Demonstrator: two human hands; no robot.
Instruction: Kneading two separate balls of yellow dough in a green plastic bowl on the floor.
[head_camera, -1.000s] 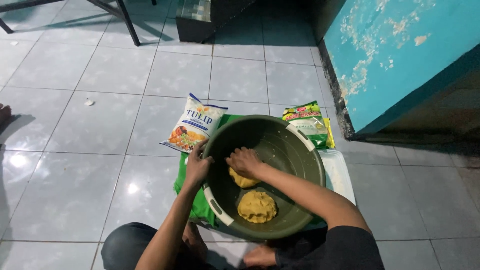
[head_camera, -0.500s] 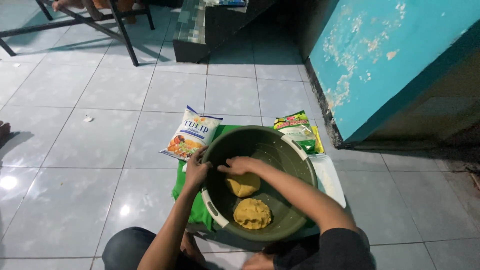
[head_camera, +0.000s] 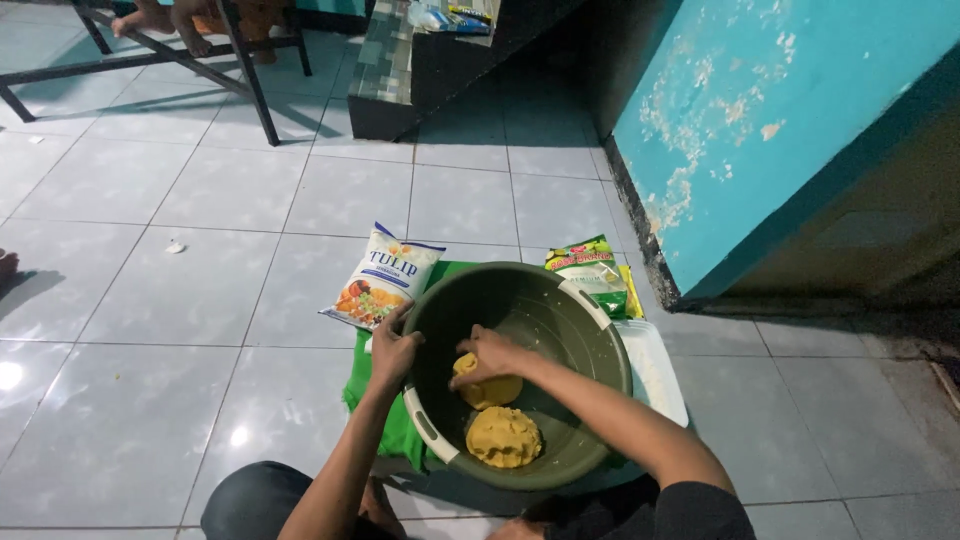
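Observation:
A round olive-green basin (head_camera: 560, 310) sits on the tiled floor in front of me, on a green cloth (head_camera: 372, 380). Two lumps of yellow dough lie inside it. My right hand (head_camera: 487, 353) presses down on the far lump (head_camera: 490, 388), fingers curled over its top. The near lump (head_camera: 503, 437) lies untouched closer to my body. My left hand (head_camera: 393, 348) grips the basin's left rim, thumb over the edge.
A white printed bag (head_camera: 383, 277) lies left of the basin and a green packet (head_camera: 587, 270) behind it on the right. A white tray (head_camera: 655, 370) pokes out to the right. A teal wall (head_camera: 760, 120) stands right; a black metal frame (head_camera: 250, 80) and another person's feet (head_camera: 160, 15) are far left.
The view has tilted up to show more of the far floor. My right hand has moved from above the far lump down onto it. The left hand keeps its hold on the rim.

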